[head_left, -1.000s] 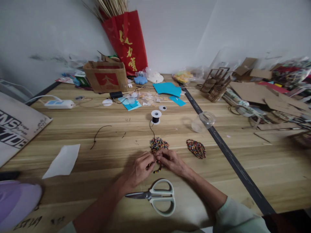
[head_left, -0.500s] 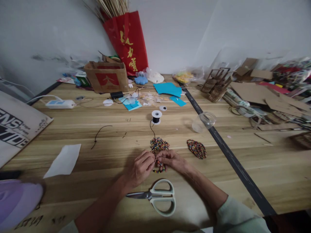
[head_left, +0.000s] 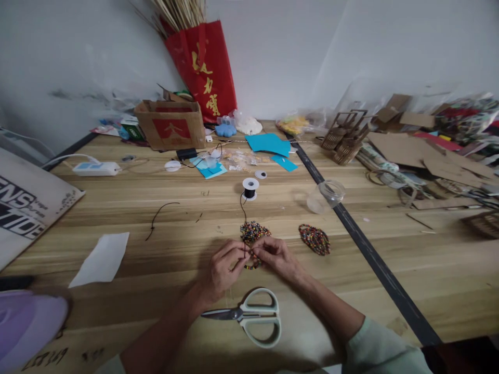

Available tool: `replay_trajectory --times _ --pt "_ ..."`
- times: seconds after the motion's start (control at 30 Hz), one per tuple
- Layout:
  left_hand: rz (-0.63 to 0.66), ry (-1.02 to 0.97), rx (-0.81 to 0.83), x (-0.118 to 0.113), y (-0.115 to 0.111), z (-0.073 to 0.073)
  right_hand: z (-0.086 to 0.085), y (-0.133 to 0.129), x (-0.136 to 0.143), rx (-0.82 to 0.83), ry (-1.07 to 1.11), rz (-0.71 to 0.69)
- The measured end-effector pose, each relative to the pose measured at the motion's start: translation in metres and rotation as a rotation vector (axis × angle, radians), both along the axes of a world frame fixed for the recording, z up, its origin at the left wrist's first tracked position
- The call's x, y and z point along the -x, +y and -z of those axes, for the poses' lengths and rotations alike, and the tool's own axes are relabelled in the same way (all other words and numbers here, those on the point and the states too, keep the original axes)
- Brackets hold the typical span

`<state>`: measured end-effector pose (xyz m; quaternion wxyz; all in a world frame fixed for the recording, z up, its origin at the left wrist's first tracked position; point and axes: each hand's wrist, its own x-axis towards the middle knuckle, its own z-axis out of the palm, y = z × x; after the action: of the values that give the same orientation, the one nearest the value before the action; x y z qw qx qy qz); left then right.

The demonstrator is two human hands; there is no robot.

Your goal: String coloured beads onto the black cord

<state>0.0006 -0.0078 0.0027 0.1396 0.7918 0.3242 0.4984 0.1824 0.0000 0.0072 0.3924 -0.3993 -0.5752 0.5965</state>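
1. The left hand [head_left: 225, 267] pinches black cord [head_left: 244, 210] trailing from its spool [head_left: 250, 193].
2. The right hand [head_left: 279, 259] presses its fingertips together; on what, I can't tell.
3. Just below both fingertips curves a bead strand [head_left: 253, 267].

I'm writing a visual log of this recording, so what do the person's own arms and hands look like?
The left hand and right hand are bare, with no gloves or watch in sight. The right sleeve is pale grey-green, plain, and leaves the forearm uncovered; only a sliver of the similar left sleeve shows.
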Motion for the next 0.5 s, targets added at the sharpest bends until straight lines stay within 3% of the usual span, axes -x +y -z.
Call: replay_trajectory --times 0.17,0.5 --pt "-0.001 -0.017 -0.006 -0.0012 -0.0017 -0.0013 -0.0015 -0.0042 0.0016 -0.125 -0.062 0.100" --pt "0.022 -0.027 0.020 -0.0024 -0.0040 -0.0052 -0.0031 -0.0055 0.0023 -0.139 -0.075 0.117"
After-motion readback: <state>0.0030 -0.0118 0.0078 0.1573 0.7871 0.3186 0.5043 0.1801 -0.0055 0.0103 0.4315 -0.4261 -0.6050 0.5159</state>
